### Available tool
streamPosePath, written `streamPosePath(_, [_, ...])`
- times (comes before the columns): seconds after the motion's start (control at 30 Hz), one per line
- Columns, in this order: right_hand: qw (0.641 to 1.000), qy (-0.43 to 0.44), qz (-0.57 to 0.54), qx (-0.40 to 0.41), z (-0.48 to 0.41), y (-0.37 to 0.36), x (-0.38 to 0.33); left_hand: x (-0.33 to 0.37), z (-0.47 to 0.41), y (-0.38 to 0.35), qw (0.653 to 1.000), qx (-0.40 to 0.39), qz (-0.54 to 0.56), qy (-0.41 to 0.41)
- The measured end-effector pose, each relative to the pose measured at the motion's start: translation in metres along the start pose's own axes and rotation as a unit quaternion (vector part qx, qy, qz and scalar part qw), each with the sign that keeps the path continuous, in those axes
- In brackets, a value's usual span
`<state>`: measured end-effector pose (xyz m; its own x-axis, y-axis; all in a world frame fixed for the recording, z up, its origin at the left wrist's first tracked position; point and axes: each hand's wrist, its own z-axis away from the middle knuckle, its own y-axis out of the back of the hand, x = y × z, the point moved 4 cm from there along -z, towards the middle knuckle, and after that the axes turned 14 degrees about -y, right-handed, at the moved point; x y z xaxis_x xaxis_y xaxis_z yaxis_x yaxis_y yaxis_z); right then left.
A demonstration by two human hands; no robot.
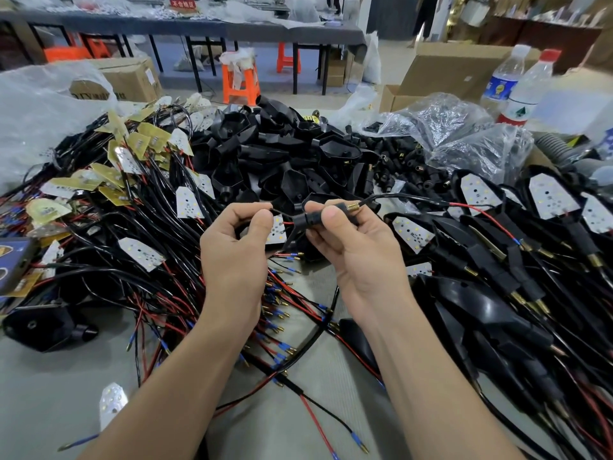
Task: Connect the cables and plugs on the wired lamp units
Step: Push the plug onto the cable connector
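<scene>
The right hand (351, 250) pinches the black plug (313, 218), the left hand (235, 250) apparently pinching its cable (284, 214) alongside.

Both hands up over the cluttered table (49, 386); left hand (234, 250) pinches a black cable (282, 214); right hand (351, 247) grips a black plug (313, 218) with a brass threaded tip.

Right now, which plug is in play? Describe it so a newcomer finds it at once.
Start at the heap of black shells mid-table; just in front of it is the right hand. It pinches a black plug. Unlike the loose plugs behind, this one is held up, with a brass threaded tip.
</scene>
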<state>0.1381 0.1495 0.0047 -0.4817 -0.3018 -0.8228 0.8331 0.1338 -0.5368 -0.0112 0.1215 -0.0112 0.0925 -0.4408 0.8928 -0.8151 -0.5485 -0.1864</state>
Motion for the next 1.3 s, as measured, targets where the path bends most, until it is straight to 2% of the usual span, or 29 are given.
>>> streamPosePath(0.13, [1.0,0.007,-0.002,-0.006,0.001,0.0,0.001,0.004,0.0,0.001,0.997,-0.016,-0.037,-0.066])
streamPosePath(0.4, [0.998,0.008,0.042,-0.044,0.001,-0.001,0.0,0.005,0.002,-0.003,0.998,-0.027,-0.047,-0.045])
streamPosePath(0.57, [0.998,0.01,0.056,-0.036,0.002,-0.004,0.005,0.009,0.005,-0.006,0.999,-0.031,0.029,0.006])
streamPosePath(0.7, [0.998,0.04,0.04,0.005,-0.001,0.004,-0.004,0.006,0.002,-0.01,0.99,-0.071,0.094,0.082])
streamPosePath(0.8, [0.997,0.065,0.032,0.017,-0.002,0.008,-0.009,0.003,0.002,-0.011,0.985,-0.099,0.095,0.102])
streamPosePath(1.03, [0.997,0.05,0.057,-0.031,-0.001,0.004,-0.007,-0.001,-0.001,-0.005,0.964,-0.161,0.155,0.145])
streamPosePath(1.13, [0.991,0.065,0.108,-0.033,0.003,0.002,-0.017,-0.002,0.001,-0.009,0.958,-0.153,0.177,0.168])
streamPosePath(1.2, [0.984,0.074,0.163,-0.004,0.008,0.001,-0.025,-0.002,0.003,-0.012,0.961,-0.127,0.171,0.178])
streamPosePath(1.27, [0.96,0.082,0.258,0.069,0.019,0.0,-0.038,0.002,0.006,-0.015,0.963,-0.114,0.159,0.184])
streamPosePath(1.3, [0.933,0.09,0.328,0.119,0.026,0.0,-0.048,0.005,0.008,-0.017,0.963,-0.113,0.155,0.191])
